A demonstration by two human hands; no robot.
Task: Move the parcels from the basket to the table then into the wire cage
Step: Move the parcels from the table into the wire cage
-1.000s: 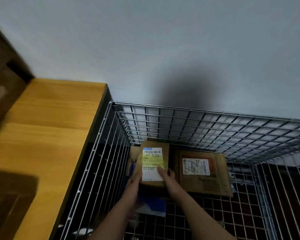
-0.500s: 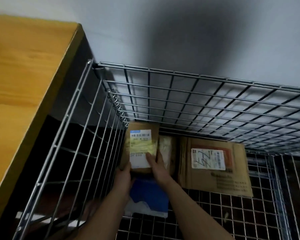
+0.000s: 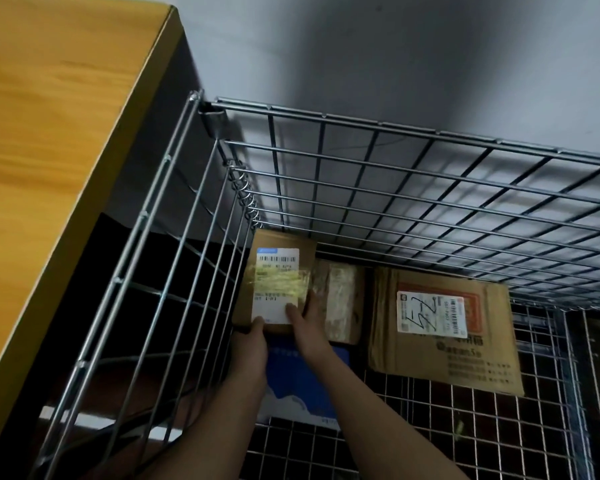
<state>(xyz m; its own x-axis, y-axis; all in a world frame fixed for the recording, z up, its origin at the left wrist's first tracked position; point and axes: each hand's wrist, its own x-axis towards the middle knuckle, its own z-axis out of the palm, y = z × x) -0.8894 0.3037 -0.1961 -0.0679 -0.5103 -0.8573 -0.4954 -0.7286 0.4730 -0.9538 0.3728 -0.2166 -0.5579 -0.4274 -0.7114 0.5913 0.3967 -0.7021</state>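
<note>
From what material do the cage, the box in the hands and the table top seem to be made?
Cage: bare shiny metal wire, welded in a grid.
Box: matte brown cardboard, by its colour and its paper label.
Table top: wood or wood-look laminate, with a visible grain.

Wire cage (image 3: pixel 430 188) right of table (image 3: pixel 49 133); 4 parcels in cage, small box (image 3: pixel 278 268) in far-left corner.

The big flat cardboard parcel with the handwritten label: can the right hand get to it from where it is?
Probably yes. The flat cardboard parcel lies face up on the wire cage floor with nothing on top. The right hand is on the small labelled box; only the taped parcel lies between.
</note>
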